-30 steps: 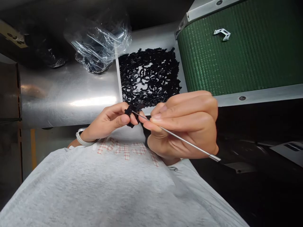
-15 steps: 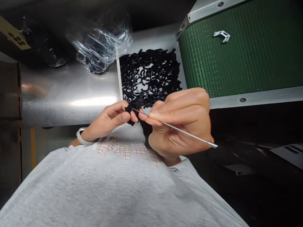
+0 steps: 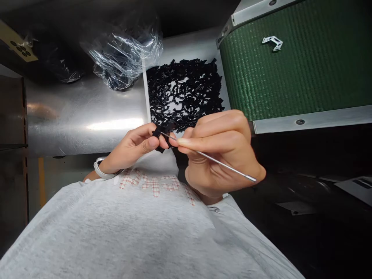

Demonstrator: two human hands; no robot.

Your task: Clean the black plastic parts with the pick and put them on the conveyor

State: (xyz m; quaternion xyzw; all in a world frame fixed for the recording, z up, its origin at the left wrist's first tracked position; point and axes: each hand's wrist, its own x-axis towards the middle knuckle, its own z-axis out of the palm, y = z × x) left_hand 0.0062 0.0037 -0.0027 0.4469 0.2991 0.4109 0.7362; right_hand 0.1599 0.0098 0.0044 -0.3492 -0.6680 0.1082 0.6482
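The left hand (image 3: 136,147) pinches a small black piece (image 3: 157,131) between its thumb and fingers, just in front of the shirt (image 3: 145,232). Whether this is one piece or several together, I cannot tell. The right hand (image 3: 223,147) is closed on a thin metal rod (image 3: 222,162), with thumb and forefinger pressed along it. The rod's front tip meets the black piece at the left fingertips; its back end slants down below the right palm.

Compared with a second ago, the right hand sits closer to the left one, and the rod's back end is higher and further toward the left hand. The rod also lies slightly flatter. The left hand, its white watch strap (image 3: 101,172) and the black piece have hardly shifted.

Just beyond both hands, a white tray (image 3: 146,93) holds a spread of black parts (image 3: 186,71), as before. Beyond the left hand, a clear plastic bag (image 3: 116,58) rests on the metal table (image 3: 66,120), touching the tray's side. Past the right hand, on its outer side, a small white part (image 3: 273,42) lies on the green belt (image 3: 296,81), unmoved since the earlier frames.
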